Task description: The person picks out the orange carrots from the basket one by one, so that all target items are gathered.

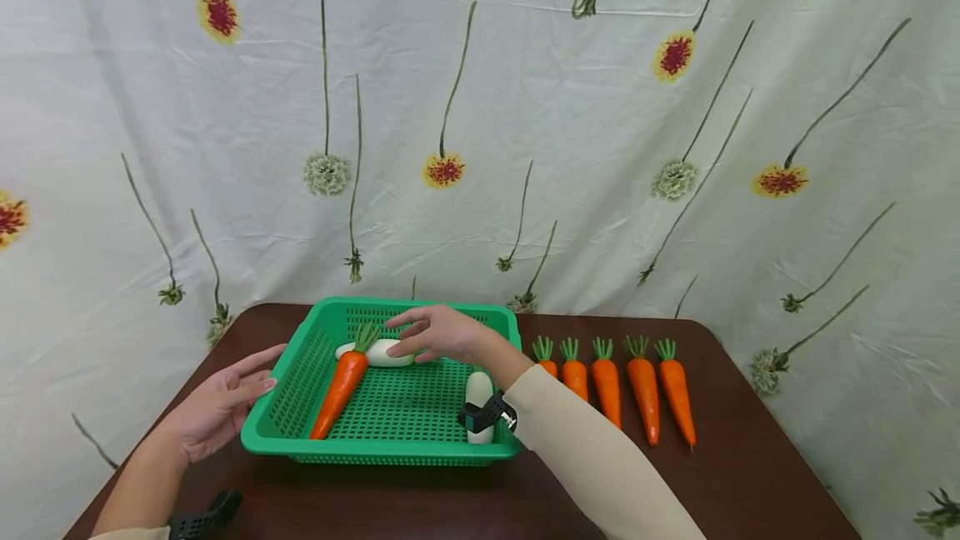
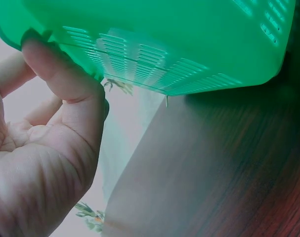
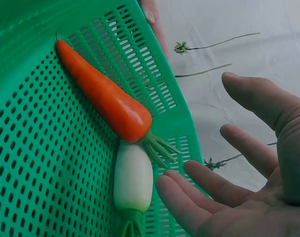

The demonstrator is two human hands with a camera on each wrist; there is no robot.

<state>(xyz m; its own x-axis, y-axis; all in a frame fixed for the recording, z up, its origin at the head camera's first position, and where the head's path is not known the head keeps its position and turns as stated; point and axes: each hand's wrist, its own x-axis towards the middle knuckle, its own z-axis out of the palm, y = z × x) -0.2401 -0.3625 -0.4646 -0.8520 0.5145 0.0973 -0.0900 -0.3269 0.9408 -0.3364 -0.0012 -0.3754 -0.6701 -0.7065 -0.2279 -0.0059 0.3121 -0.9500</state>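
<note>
A green plastic basket (image 1: 390, 450) stands on the table, holding a carrot (image 1: 341, 394) and two white radishes. The carrot slants along the left side, its leafy top over the back radish (image 1: 386, 353); the other radish (image 1: 480, 407) lies at the right, partly hidden by the wristband. My left hand (image 1: 217, 411) touches the basket's left rim with thumb and fingertips outside it, fingers fairly straight. Over the back of the basket, my right hand (image 1: 446, 334) hovers with spread fingers and holds nothing. In the right wrist view its fingertips are near the radish (image 3: 133, 177) and carrot (image 3: 107, 101).
Several carrots (image 1: 643, 394) lie in a row on the dark brown table (image 1: 735, 440), right of the basket, tops toward the back. A white floral cloth (image 1: 480, 107) hangs behind the table. The right forearm passes in front of some carrots.
</note>
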